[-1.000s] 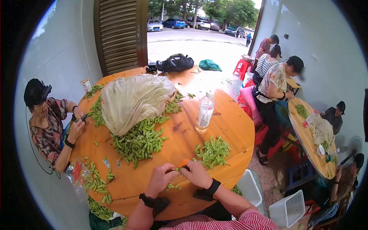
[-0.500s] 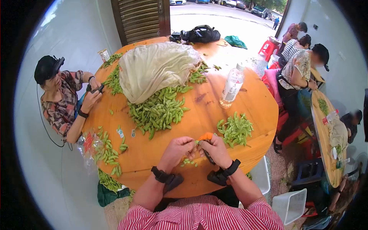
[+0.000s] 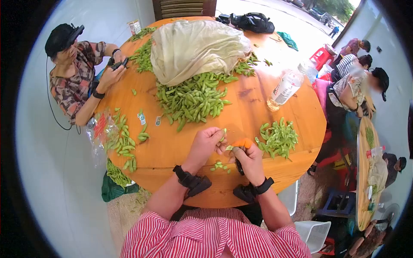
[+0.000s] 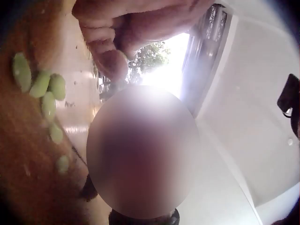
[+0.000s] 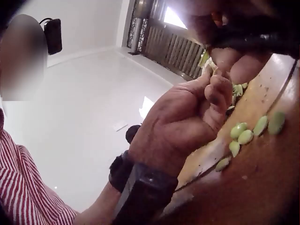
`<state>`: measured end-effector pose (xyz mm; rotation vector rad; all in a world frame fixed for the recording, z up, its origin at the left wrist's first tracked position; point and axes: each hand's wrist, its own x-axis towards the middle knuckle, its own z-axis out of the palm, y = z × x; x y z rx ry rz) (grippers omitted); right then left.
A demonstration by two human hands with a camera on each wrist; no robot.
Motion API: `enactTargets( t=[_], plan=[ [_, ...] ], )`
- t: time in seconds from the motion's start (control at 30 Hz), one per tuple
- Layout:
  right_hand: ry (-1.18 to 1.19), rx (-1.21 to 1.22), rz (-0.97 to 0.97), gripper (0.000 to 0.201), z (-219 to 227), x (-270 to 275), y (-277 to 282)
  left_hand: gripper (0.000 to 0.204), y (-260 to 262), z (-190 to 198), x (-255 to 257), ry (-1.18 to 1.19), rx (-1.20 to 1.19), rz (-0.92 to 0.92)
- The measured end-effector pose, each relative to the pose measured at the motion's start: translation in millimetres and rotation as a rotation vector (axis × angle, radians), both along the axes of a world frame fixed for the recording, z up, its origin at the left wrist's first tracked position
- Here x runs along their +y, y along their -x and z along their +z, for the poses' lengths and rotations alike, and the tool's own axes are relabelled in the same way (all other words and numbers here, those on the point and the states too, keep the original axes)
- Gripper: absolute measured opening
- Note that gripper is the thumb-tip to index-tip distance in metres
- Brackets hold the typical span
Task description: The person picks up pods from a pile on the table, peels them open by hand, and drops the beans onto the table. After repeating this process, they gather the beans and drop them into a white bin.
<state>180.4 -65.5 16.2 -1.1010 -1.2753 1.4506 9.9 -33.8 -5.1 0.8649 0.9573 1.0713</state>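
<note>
My left hand (image 3: pixel 205 148) pinches a green soybean pod (image 3: pixel 224 131) between thumb and fingers, above the table. Just to its right, my right hand (image 3: pixel 251 160) grips a tool with an orange part (image 3: pixel 243 143) and a black part hanging below the palm; its kind is mostly hidden by the fingers. A pale pod piece (image 3: pixel 229 148) sticks out at the right thumb. Several shelled green beans (image 3: pixel 220 165) lie on the wood beneath the hands, also seen as loose beans (image 4: pixel 48 104) in the left wrist view.
Ahead, a cloth (image 3: pixel 198 49) covers part of a big pod heap (image 3: pixel 189 101). A pile of light green pods (image 3: pixel 279 137) lies at the right, behind it a bottle (image 3: pixel 285 90). More pods (image 3: pixel 124 142) and a plastic bag (image 3: pixel 101 133) are at left, near another person (image 3: pixel 77 77).
The head view has tilted down and turned left. My hands, close together on a pod before, are now slightly apart, the left one raised a little with a pod.
</note>
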Motion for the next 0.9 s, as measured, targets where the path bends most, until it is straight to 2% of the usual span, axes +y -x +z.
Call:
enactTargets(
  t=[0.27, 0.33, 0.37, 0.43, 0.53, 0.77, 0.83, 0.9],
  plan=[
    [-0.084, -0.016, 0.090, 0.006, 5, -6, -16, 0.024, 3, -3, 2, 0.019, -0.163, 0.086],
    [-0.081, -0.046, 0.072, 0.005, 4, 1, -21, 0.023, 1, 13, -2, 0.091, -0.219, -0.146],
    [-0.038, -0.053, 0.052, 0.005, 3, 5, -23, 0.023, 1, 14, -3, 0.087, -0.221, -0.156],
    [0.002, -0.062, 0.025, 0.005, 8, 8, -23, 0.024, 1, 14, -5, 0.075, -0.143, -0.265],
    [-0.002, 0.022, -0.009, 0.008, 13, 7, -17, 0.022, 1, 12, -7, 0.097, -0.080, -0.332],
    [-0.034, -0.083, 0.013, 0.008, 3, 9, -19, 0.021, -4, 13, -10, 0.089, 0.008, -0.253],
    [-0.062, -0.118, -0.001, 0.007, 0, 10, -19, 0.020, -4, 11, -9, -0.038, 0.174, -0.194],
    [-0.181, -0.286, -0.025, 0.011, -3, 12, -19, 0.023, -4, 9, -9, -0.043, 0.194, -0.189]
  ],
)
